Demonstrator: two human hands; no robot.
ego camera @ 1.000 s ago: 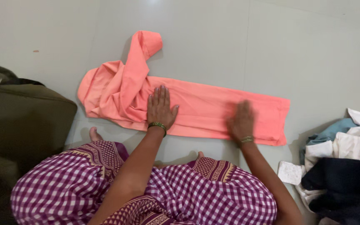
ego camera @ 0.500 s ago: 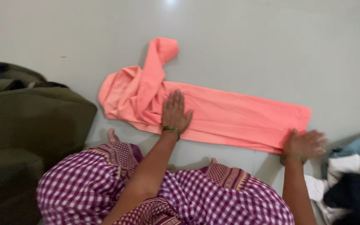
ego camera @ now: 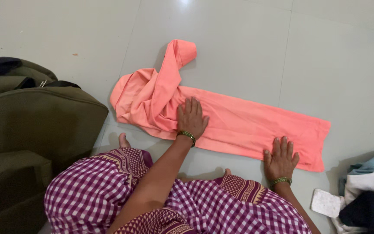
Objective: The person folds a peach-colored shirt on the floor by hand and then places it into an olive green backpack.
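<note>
With the left hand [ego camera: 191, 118] and right hand [ego camera: 281, 159] pressed flat, fingers spread, on the orange cloth [ego camera: 247, 125], its bunched left end, probably loose, could crease the folds.

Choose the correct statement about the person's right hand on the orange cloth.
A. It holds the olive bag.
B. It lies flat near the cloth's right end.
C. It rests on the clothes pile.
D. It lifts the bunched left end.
B: the right hand lies flat, fingers spread, on the near edge of the orange cloth, close to its right end.
</note>
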